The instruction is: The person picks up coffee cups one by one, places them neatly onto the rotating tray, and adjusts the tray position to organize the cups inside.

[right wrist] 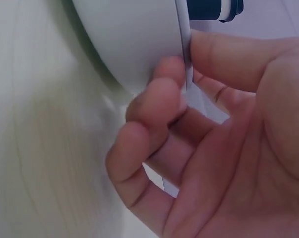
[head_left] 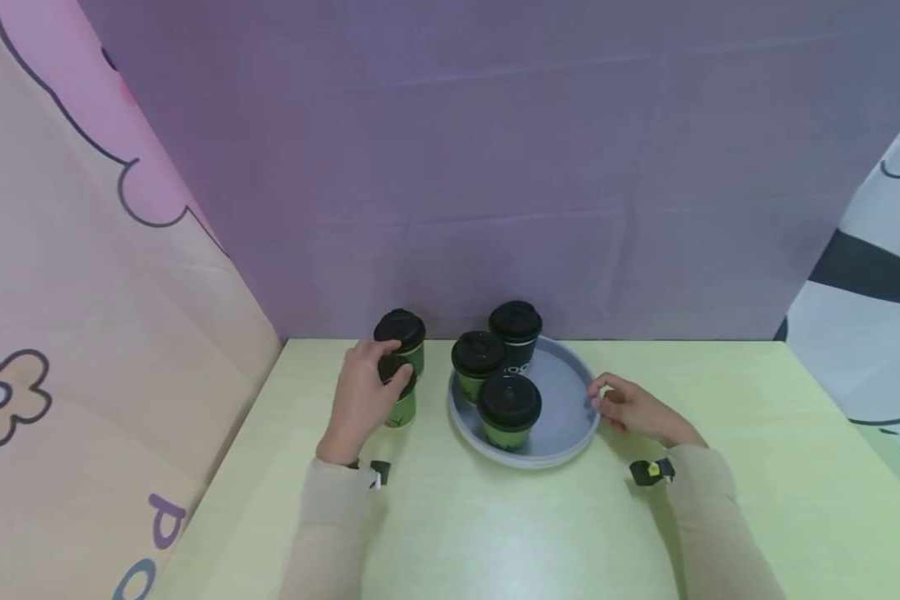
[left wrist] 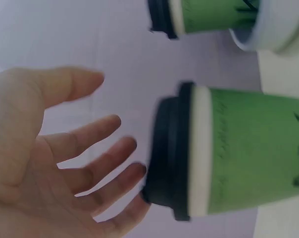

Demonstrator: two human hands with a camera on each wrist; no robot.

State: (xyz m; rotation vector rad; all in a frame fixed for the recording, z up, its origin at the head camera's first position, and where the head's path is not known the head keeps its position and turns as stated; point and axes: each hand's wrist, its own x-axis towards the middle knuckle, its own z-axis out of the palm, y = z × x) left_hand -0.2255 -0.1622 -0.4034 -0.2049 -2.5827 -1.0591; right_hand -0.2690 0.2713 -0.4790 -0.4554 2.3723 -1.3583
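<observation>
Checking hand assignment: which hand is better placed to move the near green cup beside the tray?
Left. The left hand is open right at the green cup; the right hand pinches the tray rim.

matt green paper cup [head_left: 401,407], black plastic lid [head_left: 394,367], smooth grey tray [head_left: 570,392]

The right hand [right wrist: 214,144] fills the lower right of the view, its fingers [right wrist: 154,106] curled under the rim of the grey plate [right wrist: 134,44] and its thumb lying along the rim's upper edge, so the rim is pinched between them. The pale green desk [right wrist: 45,148] lies beneath. A dark cup [right wrist: 214,9] shows partly at the top edge.
</observation>
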